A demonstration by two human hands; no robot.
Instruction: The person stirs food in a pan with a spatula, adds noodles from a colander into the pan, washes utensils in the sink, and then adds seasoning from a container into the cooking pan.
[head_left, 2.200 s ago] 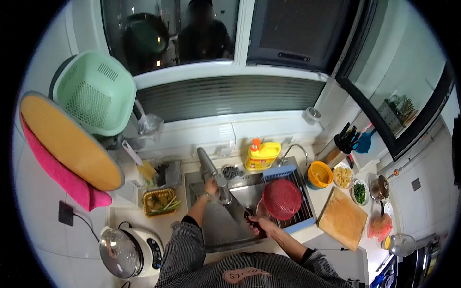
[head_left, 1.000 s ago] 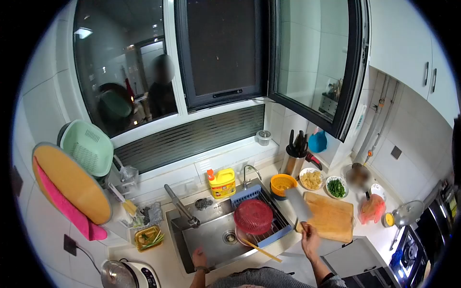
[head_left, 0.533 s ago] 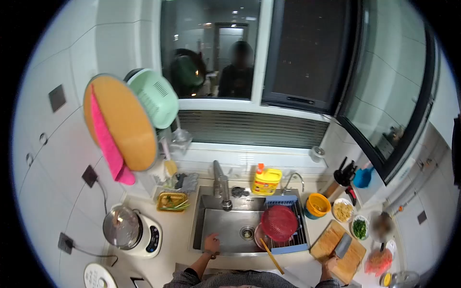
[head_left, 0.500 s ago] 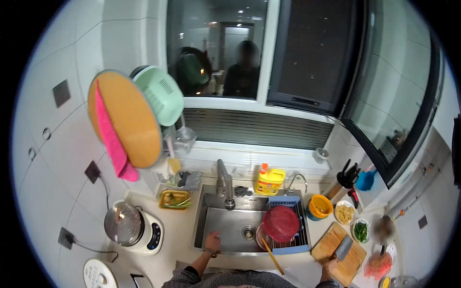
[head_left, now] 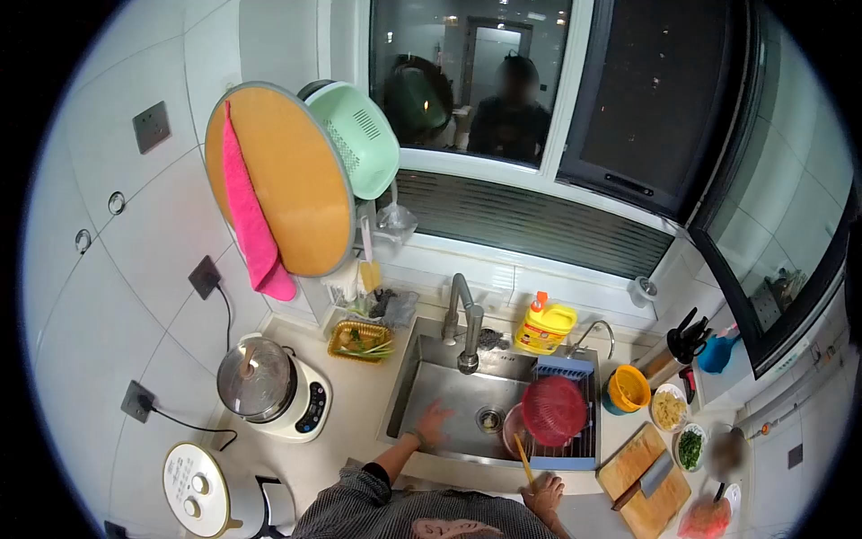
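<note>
Sink [head_left: 449,440], stainless steel, is occupying the lower centre of the frame, set into a pale surface [head_left: 359,409]. Left hand [head_left: 433,422] is reaching into the basin with its grip spread, fingers apart, hovering at or touching the basin floor; which of the two cannot be told. Drain [head_left: 488,419] is sitting just right of that hand. Faucet [head_left: 465,323] is standing upright at the back rim of the sink, above the hand. Right hand [head_left: 543,494] is resting at the front edge of the surface, lower centre-right; whether its grip is pinching anything cannot be told. Chopstick-like wooden stick [head_left: 523,454] is lying tilted over the front rim of the sink, its near end just beside the right hand. Red colander [head_left: 554,410] is sitting upside down on a blue drying rack [head_left: 575,463] across the right part of the sink. Yellow detergent bottle [head_left: 543,327] is standing behind the rack. Orange bowl [head_left: 627,388] is standing right of the rack. Wooden cutting board [head_left: 637,503], lower right, is carrying a cleaver [head_left: 648,479]. Rice cooker [head_left: 269,391] is standing on the surface at left. Round orange board [head_left: 292,180] with pink cloth [head_left: 250,225] is hanging upper left.
</note>
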